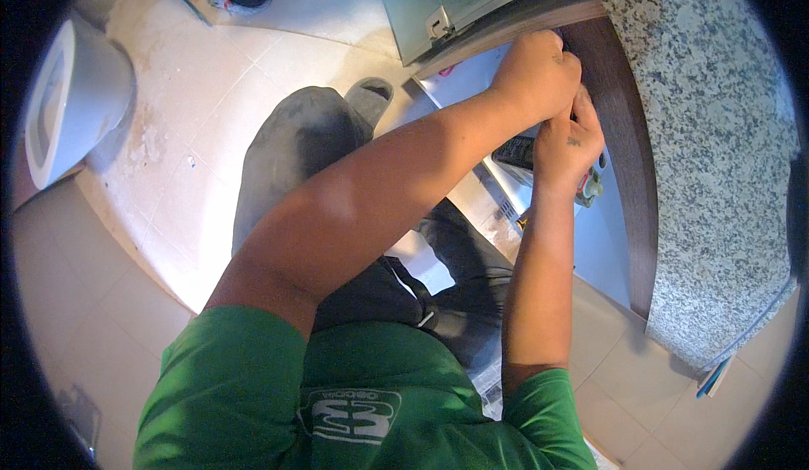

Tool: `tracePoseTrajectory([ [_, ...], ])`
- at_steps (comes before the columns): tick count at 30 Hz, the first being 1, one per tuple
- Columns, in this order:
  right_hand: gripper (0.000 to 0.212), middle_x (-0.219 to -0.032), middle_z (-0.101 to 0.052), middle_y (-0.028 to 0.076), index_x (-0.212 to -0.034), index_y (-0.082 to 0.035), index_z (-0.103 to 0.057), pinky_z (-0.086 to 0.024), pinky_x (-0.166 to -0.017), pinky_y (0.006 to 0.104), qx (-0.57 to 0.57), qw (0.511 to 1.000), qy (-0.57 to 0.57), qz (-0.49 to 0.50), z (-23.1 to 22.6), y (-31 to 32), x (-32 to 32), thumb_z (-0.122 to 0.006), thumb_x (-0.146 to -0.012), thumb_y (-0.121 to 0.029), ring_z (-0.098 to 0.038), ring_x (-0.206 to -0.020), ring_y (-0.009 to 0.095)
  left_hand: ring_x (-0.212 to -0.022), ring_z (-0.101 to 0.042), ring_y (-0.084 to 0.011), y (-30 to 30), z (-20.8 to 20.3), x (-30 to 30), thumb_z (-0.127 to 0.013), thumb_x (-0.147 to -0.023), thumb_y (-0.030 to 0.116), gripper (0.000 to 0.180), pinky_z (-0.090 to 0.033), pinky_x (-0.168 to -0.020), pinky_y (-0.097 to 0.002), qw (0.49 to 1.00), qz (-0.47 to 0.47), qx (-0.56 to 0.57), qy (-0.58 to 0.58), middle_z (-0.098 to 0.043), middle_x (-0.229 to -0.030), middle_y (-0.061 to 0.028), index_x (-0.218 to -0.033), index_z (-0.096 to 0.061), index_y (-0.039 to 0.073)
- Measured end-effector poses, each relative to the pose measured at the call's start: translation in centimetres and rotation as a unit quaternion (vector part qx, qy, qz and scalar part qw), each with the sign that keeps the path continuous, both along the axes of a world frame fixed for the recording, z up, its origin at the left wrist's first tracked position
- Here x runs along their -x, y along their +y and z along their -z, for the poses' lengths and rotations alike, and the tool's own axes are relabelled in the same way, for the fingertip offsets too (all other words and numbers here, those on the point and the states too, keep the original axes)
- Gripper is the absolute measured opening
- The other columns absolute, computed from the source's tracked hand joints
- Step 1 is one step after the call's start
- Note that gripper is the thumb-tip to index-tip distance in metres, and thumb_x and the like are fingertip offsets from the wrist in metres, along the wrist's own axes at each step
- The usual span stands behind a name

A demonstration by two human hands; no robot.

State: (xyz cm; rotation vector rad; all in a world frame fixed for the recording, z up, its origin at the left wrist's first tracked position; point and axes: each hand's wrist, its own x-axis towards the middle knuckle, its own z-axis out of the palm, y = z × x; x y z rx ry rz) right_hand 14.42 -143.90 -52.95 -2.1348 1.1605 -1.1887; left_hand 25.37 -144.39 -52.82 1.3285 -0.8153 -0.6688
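Both my arms reach up and right to the dark wood edge of a cabinet under a granite countertop. My left hand is closed in a fist against the far end of that edge. Just below and touching it, my right hand has its fingers pressed together. Whatever the fingers grip is hidden behind the hands. Beneath my right hand, inside the pale cabinet, lie a dark item and a greenish, partly covered object.
A glass panel with a metal fitting stands beyond the cabinet. At the left is a white toilet on a dusty tiled floor. Another person's feet show at the top. Thin strips stick out below the countertop.
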Motion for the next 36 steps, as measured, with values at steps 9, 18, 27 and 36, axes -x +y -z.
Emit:
tracePoseTrajectory([
  [9,0.028,-0.103,-0.074,0.018,-0.117,0.000,-0.072,-0.052,-0.084,0.0336,0.010,0.997,0.064,0.039,-1.5,1.5,1.0,-0.067,-0.096,-0.018,-0.069,-0.089,0.023,-0.076,-0.067,-0.0304,0.5,2.3,-0.1,-0.059,-0.086,0.016,0.022,-0.052,-0.069,-0.0417,0.999,0.046,0.011,0.017,-0.068,-0.083,-0.0209,-0.075,-0.065,-0.003],
  [18,0.037,-0.115,-0.071,0.014,-0.128,0.004,-0.065,-0.047,-0.096,0.0313,-0.186,0.969,0.108,0.122,1.3,11.9,13.7,-0.063,-0.100,-0.020,-0.063,-0.106,0.018,-0.110,-0.058,-0.0246,1.3,0.1,1.4,-0.060,-0.095,0.018,0.023,-0.043,-0.098,-0.0492,0.834,0.116,0.111,0.527,-0.062,-0.117,-0.0069,-0.116,-0.059,0.008],
  [27,0.034,-0.114,-0.072,0.015,-0.125,0.002,-0.068,-0.048,-0.095,0.0306,-0.303,0.921,0.096,0.226,4.6,19.1,20.5,-0.064,-0.099,-0.018,-0.066,-0.106,0.020,-0.084,-0.062,-0.0150,-0.7,0.3,2.1,-0.063,-0.094,0.020,0.014,-0.048,-0.075,-0.0308,0.842,-0.001,0.065,0.535,-0.067,-0.091,-0.0029,-0.100,-0.065,0.007],
  [36,0.033,-0.107,-0.072,0.014,-0.125,-0.002,-0.069,-0.049,-0.093,0.0319,-0.271,0.938,0.124,0.177,5.0,19.2,19.0,-0.066,-0.098,-0.019,-0.066,-0.099,0.020,-0.076,-0.062,-0.0160,1.4,-1.2,0.4,-0.060,-0.093,0.017,0.014,-0.047,-0.067,-0.0283,0.880,-0.001,-0.007,0.475,-0.066,-0.082,-0.0042,-0.092,-0.066,0.004],
])
